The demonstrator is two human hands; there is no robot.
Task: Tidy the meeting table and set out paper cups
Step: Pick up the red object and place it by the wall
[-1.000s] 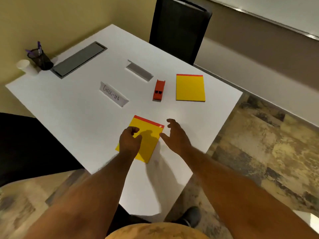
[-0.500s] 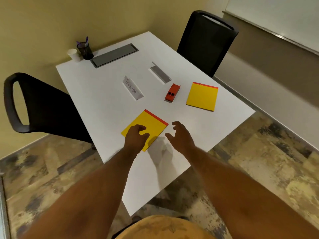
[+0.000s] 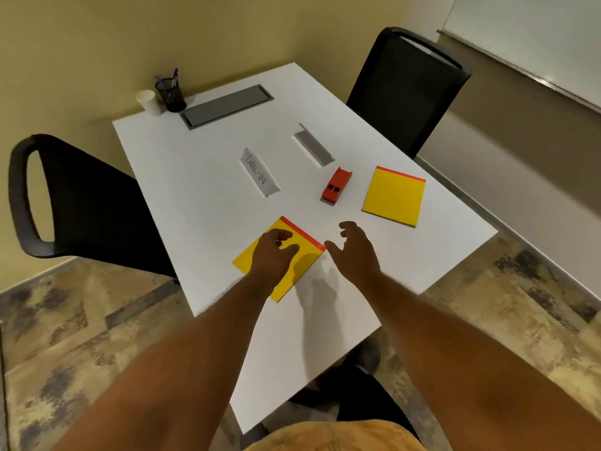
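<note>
A white meeting table (image 3: 201, 177) fills the middle of the view. My left hand (image 3: 271, 253) hovers over a yellow notepad with a red top edge (image 3: 302, 265) near the table's front, fingers curled and holding nothing. Just right of that pad's corner, my right hand (image 3: 353, 252) is spread above the bare tabletop. A second yellow notepad (image 3: 394, 196) lies to the right. Between them and further back sits a red stapler (image 3: 336, 189). A white paper cup (image 3: 149, 102) stands at the far left corner beside a black pen holder (image 3: 170, 94).
A folded "CHECK-IN" name card (image 3: 260, 172) and a second grey tent card (image 3: 313, 148) lie mid-table. A grey cable hatch (image 3: 226, 106) is set into the far end. Black chairs stand at the left (image 3: 78, 203) and far right (image 3: 406, 89).
The camera has pulled back and up, bringing the left chair and more floor into view. Both hands stay over the near notepad, barely shifted.
</note>
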